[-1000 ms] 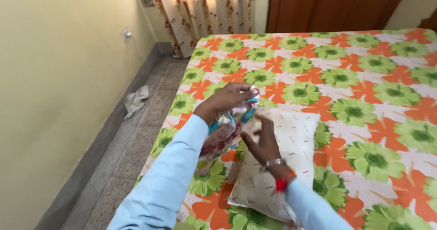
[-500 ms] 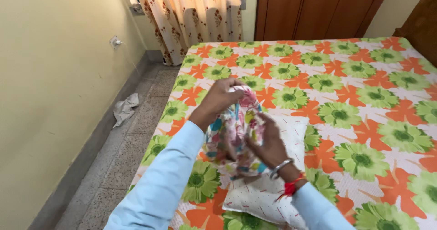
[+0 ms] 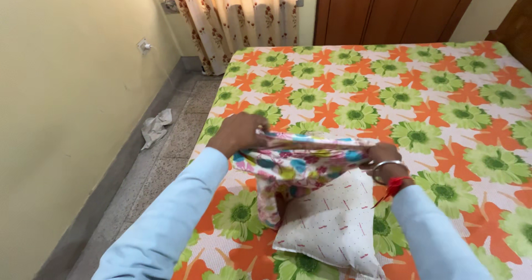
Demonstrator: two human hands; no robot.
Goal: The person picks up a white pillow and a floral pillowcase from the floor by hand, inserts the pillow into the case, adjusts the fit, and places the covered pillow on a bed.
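While the white dotted pillow (image 3: pixel 332 224) lies on the flowered bed (image 3: pixel 443 97), the left hand (image 3: pixel 239 133) and right hand (image 3: pixel 381 153) each clench an edge of the floral pillowcase (image 3: pixel 296 163), stretching its mouth wide apart above the pillow's upper end, apparently to keep the opening taut.

Pillow (image 3: pixel 332 224) top hidden inside floral pillowcase (image 3: pixel 299 161)

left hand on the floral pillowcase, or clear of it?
Touching. The head view shows the left hand gripping one end of the floral pillowcase, fingers closed over the cloth's edge.
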